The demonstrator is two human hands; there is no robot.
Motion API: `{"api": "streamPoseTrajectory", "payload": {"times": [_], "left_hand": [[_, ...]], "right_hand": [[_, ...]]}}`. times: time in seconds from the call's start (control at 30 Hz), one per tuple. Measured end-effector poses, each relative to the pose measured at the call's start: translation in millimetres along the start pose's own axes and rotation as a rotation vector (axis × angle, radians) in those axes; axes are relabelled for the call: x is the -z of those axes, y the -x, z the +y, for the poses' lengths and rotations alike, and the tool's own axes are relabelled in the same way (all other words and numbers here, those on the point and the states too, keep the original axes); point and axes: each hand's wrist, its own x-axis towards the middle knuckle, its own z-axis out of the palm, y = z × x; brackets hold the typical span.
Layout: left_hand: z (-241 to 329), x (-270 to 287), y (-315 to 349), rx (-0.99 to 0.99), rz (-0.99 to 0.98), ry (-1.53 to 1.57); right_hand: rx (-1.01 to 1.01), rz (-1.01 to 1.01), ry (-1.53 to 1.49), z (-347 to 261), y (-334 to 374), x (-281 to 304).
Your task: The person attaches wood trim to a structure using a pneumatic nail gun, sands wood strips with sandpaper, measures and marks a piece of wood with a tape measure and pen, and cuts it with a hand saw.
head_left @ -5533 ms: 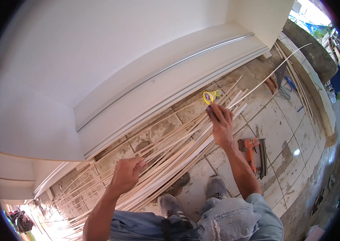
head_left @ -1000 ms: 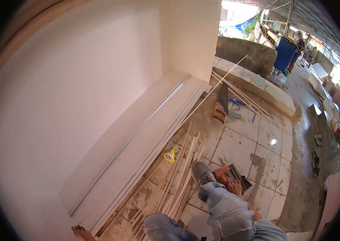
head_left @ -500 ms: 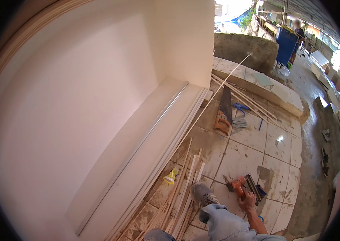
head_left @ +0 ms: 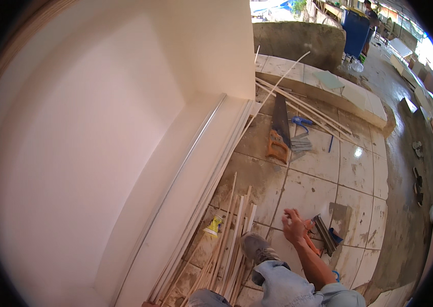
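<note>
I see the nail gun (head_left: 323, 234) lying on the tiled floor (head_left: 308, 189), to the right of the grey shoe (head_left: 257, 246) and apart from it. My right hand (head_left: 294, 227) is at its near left side, fingers spread and closed on nothing I can make out; whether it touches the gun I can't tell. Of my left hand (head_left: 150, 304) only a sliver shows at the lower edge, so its grip is unknown to me. A careless grab could press the trigger, I think, with the shoe so near.

Alongside the white cabinet (head_left: 88, 143) runs a long thin strip (head_left: 288, 72), its far end jutting past the corner; being slender, it might whip or slip if poorly supported. The loose strips (head_left: 237, 230) beside the shoe could slide underfoot. Farther out, the handsaw (head_left: 280, 128) lies bare-bladed, a cut risk for anyone reaching blindly.
</note>
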Motion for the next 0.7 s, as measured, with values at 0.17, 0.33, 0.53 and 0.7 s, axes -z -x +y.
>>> {"api": "streamPoseTrajectory", "payload": {"times": [0.17,0.33,0.53,0.7], "left_hand": [[8.1,-3.3,38.0,-0.247,-0.222,0.000],[93.3,-34.1,125.8,-0.963,-0.766,0.115],[149.7,-72.5,196.1,-0.971,-0.985,0.036],[135.3,-70.8,201.3,-1.098,-0.841,0.141]], "right_hand": [[0.061,-0.183,-0.038,-36.3,-10.5,-50.9],[0.149,-0.314,-0.077,-46.7,2.2,-77.1],[0.293,-0.431,-0.046,-46.1,11.7,-81.5],[0.209,-0.478,-0.091,-45.2,18.7,-68.8]]}}
